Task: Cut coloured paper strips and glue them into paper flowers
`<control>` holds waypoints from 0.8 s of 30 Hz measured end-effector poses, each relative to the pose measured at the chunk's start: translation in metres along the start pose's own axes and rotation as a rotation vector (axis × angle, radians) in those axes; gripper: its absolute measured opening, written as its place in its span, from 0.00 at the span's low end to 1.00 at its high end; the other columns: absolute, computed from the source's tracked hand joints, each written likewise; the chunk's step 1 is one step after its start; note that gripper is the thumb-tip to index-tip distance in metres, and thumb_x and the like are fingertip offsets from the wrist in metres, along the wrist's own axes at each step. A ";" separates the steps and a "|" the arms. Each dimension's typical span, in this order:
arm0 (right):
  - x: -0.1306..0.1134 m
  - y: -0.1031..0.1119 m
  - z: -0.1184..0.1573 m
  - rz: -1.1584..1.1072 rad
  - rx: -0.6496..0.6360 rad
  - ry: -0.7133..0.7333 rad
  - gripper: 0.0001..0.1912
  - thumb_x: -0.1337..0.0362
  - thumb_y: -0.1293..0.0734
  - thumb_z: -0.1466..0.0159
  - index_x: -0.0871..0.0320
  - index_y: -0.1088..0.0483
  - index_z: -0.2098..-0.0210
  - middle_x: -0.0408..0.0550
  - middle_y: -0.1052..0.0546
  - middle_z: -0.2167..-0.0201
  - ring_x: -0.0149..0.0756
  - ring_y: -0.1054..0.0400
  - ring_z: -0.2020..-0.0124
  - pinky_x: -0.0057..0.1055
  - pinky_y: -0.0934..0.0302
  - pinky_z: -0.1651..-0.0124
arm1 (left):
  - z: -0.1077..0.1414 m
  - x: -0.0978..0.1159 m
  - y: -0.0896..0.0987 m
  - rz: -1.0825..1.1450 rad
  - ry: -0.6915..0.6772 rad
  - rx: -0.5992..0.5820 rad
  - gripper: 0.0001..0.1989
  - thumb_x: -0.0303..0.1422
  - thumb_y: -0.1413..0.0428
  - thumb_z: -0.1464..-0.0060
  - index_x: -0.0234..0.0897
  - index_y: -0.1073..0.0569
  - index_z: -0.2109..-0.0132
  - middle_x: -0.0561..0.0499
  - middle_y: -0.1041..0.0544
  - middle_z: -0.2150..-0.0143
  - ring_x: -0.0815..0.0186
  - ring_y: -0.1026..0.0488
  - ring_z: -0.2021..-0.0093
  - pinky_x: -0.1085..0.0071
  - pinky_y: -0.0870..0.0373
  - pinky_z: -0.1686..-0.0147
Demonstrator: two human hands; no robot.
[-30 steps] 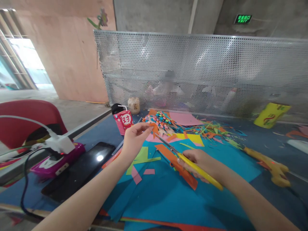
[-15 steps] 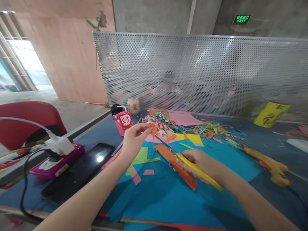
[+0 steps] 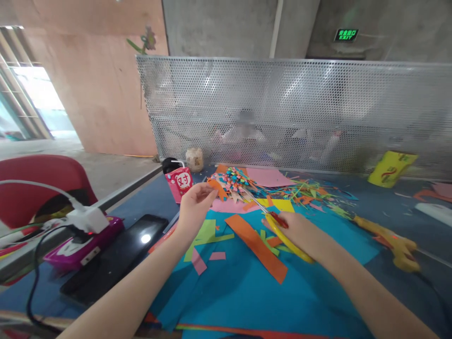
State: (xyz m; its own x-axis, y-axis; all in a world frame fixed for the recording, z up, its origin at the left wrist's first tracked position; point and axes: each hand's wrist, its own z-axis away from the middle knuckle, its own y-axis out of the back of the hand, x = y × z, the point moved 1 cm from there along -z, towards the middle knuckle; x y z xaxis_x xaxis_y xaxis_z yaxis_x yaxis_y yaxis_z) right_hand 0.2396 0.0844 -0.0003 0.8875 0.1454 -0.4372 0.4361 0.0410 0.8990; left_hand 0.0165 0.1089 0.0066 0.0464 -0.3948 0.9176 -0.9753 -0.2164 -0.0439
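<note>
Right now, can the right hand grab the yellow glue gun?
Probably not: the right hand is holding the scissors. If it were free, likely yes, since mostly flat blue paper and tabletop lie between it and the glue gun.

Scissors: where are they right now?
In the head view, just right of centre: the scissors are in the right hand, over the blue paper.

Exit sign (image 3: 346,35): "EXIT" under 4 Chinese characters; pink drink carton (image 3: 178,184): "对".

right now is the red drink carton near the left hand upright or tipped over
Upright: the red drink carton stands on the blue table, with its bent white straw at the top.
</note>
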 end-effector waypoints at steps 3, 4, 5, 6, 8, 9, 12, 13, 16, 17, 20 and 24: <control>0.004 0.002 -0.002 0.079 0.073 -0.037 0.22 0.48 0.46 0.44 0.58 0.33 0.75 0.51 0.28 0.78 0.37 0.34 0.76 0.27 0.51 0.78 | 0.002 0.000 -0.002 -0.015 0.033 -0.042 0.08 0.31 0.44 0.61 0.33 0.32 0.69 0.55 0.31 0.75 0.76 0.35 0.79 0.78 0.37 0.79; 0.004 0.002 -0.002 0.075 0.086 -0.027 0.21 0.48 0.46 0.44 0.58 0.33 0.74 0.51 0.27 0.76 0.38 0.34 0.76 0.27 0.51 0.78 | 0.002 0.001 -0.003 -0.023 0.052 -0.058 0.08 0.31 0.44 0.60 0.33 0.32 0.69 0.54 0.31 0.75 0.75 0.35 0.79 0.78 0.37 0.79; 0.004 0.003 -0.002 0.056 0.095 -0.007 0.20 0.48 0.45 0.44 0.58 0.33 0.71 0.51 0.27 0.75 0.37 0.34 0.75 0.26 0.50 0.77 | 0.003 0.001 -0.004 -0.029 0.070 -0.073 0.08 0.31 0.44 0.60 0.33 0.32 0.70 0.54 0.31 0.74 0.75 0.35 0.79 0.77 0.36 0.79; 0.003 0.004 -0.001 0.025 0.097 0.021 0.20 0.48 0.45 0.45 0.58 0.33 0.69 0.50 0.27 0.74 0.37 0.34 0.75 0.26 0.49 0.77 | 0.003 0.001 -0.004 -0.034 0.089 -0.086 0.08 0.31 0.44 0.60 0.33 0.32 0.70 0.54 0.31 0.74 0.75 0.34 0.78 0.77 0.35 0.78; 0.000 0.004 0.001 -0.044 0.096 0.095 0.19 0.49 0.43 0.45 0.57 0.35 0.65 0.49 0.27 0.71 0.36 0.34 0.73 0.25 0.47 0.75 | 0.005 0.001 -0.005 -0.040 0.118 -0.104 0.08 0.31 0.44 0.61 0.32 0.32 0.70 0.53 0.31 0.72 0.73 0.33 0.76 0.76 0.34 0.77; -0.002 0.004 0.003 -0.069 0.094 0.130 0.18 0.50 0.43 0.45 0.57 0.35 0.64 0.48 0.28 0.70 0.36 0.34 0.72 0.25 0.47 0.75 | 0.005 0.002 -0.005 -0.038 0.127 -0.111 0.08 0.31 0.44 0.61 0.32 0.32 0.70 0.52 0.31 0.72 0.73 0.33 0.75 0.76 0.33 0.77; -0.006 0.002 0.006 -0.101 0.086 0.183 0.19 0.51 0.42 0.45 0.57 0.36 0.62 0.49 0.28 0.68 0.37 0.34 0.69 0.26 0.45 0.72 | 0.007 0.002 -0.006 -0.034 0.129 -0.170 0.09 0.29 0.45 0.62 0.33 0.32 0.69 0.52 0.30 0.72 0.72 0.32 0.75 0.76 0.34 0.78; -0.007 0.001 0.007 -0.107 0.078 0.186 0.19 0.50 0.42 0.45 0.57 0.36 0.61 0.49 0.28 0.67 0.37 0.34 0.68 0.27 0.45 0.71 | 0.008 0.001 -0.006 -0.037 0.125 -0.196 0.09 0.29 0.46 0.62 0.33 0.32 0.68 0.52 0.29 0.73 0.71 0.32 0.74 0.76 0.35 0.78; -0.006 0.000 0.007 -0.114 0.054 0.175 0.21 0.49 0.43 0.45 0.57 0.36 0.60 0.51 0.28 0.66 0.39 0.34 0.66 0.28 0.44 0.69 | 0.008 0.000 -0.006 -0.064 0.125 -0.241 0.10 0.28 0.47 0.60 0.32 0.31 0.65 0.51 0.28 0.74 0.71 0.32 0.74 0.76 0.36 0.77; -0.006 0.001 0.007 -0.113 0.051 0.170 0.22 0.49 0.43 0.45 0.58 0.36 0.60 0.51 0.28 0.65 0.39 0.34 0.66 0.28 0.44 0.69 | 0.008 -0.001 -0.006 -0.072 0.129 -0.246 0.11 0.28 0.47 0.60 0.32 0.30 0.65 0.50 0.28 0.74 0.71 0.32 0.74 0.76 0.36 0.76; -0.004 0.002 0.007 -0.110 0.038 0.142 0.22 0.48 0.43 0.45 0.58 0.35 0.61 0.51 0.28 0.66 0.38 0.34 0.67 0.27 0.44 0.70 | 0.008 -0.002 -0.006 -0.083 0.130 -0.245 0.11 0.29 0.47 0.60 0.32 0.30 0.65 0.50 0.27 0.73 0.70 0.31 0.73 0.76 0.37 0.76; -0.006 0.003 0.007 -0.151 0.016 0.151 0.23 0.48 0.43 0.46 0.58 0.35 0.60 0.49 0.28 0.68 0.35 0.35 0.71 0.26 0.44 0.73 | 0.008 -0.002 -0.007 -0.113 0.130 -0.247 0.10 0.30 0.45 0.61 0.33 0.28 0.67 0.50 0.26 0.72 0.69 0.30 0.71 0.76 0.37 0.75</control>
State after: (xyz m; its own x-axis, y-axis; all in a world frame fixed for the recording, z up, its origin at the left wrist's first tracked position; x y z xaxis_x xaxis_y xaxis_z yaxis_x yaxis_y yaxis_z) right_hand 0.2368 0.0764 0.0042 0.7800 0.2849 -0.5572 0.5662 0.0581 0.8222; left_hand 0.0247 0.1038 0.0020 0.1447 -0.2595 0.9549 -0.9893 -0.0220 0.1439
